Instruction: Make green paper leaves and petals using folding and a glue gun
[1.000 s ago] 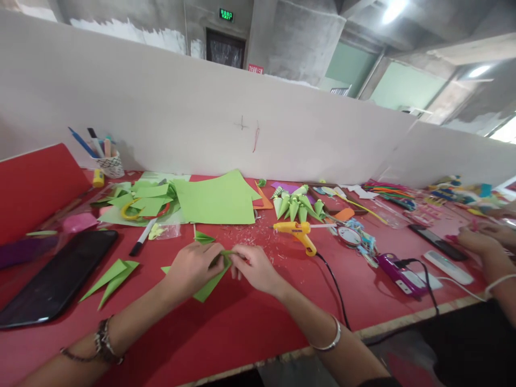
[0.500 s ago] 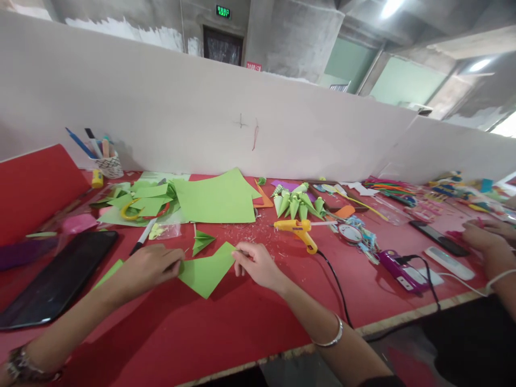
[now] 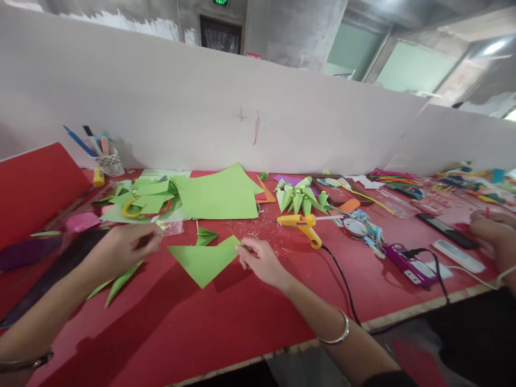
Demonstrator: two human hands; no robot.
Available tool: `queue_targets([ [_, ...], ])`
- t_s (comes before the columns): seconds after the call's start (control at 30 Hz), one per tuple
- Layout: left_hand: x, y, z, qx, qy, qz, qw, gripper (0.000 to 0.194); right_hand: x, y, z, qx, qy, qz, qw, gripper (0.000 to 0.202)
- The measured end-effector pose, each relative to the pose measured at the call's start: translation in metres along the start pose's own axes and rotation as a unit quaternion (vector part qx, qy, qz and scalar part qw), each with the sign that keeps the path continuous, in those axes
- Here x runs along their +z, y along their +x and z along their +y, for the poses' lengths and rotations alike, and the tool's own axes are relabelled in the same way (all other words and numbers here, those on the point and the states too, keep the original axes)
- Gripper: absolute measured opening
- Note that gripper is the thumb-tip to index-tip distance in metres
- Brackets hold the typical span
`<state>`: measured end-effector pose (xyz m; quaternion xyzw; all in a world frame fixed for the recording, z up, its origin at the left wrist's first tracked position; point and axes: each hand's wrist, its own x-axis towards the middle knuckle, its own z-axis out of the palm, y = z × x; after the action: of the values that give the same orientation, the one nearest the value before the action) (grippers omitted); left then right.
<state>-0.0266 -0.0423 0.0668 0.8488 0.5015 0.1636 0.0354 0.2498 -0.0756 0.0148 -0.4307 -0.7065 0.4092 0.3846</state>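
A flat piece of green paper (image 3: 203, 263), pointed at the bottom and notched along its top, is held just above the red tabletop. My right hand (image 3: 260, 260) pinches its right corner between thumb and fingers. Apart from its left tip, my left hand (image 3: 121, 250) hovers with loosely curled fingers and nothing visible in them. Beneath that wrist lie narrow green paper pieces (image 3: 123, 282). A folded green paper piece (image 3: 207, 236) stands behind the held paper. To the right rests a yellow glue gun (image 3: 300, 226) with its black cord trailing forward.
Large green sheets (image 3: 217, 196) and green scraps (image 3: 151, 199) lie at the back. Several green paper cones (image 3: 300, 199) are bunched behind the glue gun. A dark phone (image 3: 48, 279) sits under my left arm. A purple power strip (image 3: 409, 263) and another person's hands (image 3: 494, 231) are at right.
My left hand has let go of the green paper and moved left, over the phone's edge. The right hand keeps its pinch. The view has shifted slightly.
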Motion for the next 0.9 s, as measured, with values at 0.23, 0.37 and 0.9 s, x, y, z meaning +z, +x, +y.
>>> queue_targets([
  [0.23, 0.018, 0.023, 0.058, 0.074, -0.107, -0.152, 0.980, 0.028, 0.003, -0.002, -0.002, -0.026, -0.080, -0.013, 0.996, 0.028],
  [0.37, 0.040, 0.029, 0.070, 0.117, -0.114, -0.163, 0.973, 0.027, 0.002, -0.001, 0.000, -0.057, -0.121, 0.013, 0.991, 0.026],
  [0.9, 0.068, 0.019, 0.083, 0.120, -0.136, -0.225, 0.957, 0.029, 0.004, -0.005, 0.005, -0.133, -0.320, 0.000, 0.938, 0.011],
])
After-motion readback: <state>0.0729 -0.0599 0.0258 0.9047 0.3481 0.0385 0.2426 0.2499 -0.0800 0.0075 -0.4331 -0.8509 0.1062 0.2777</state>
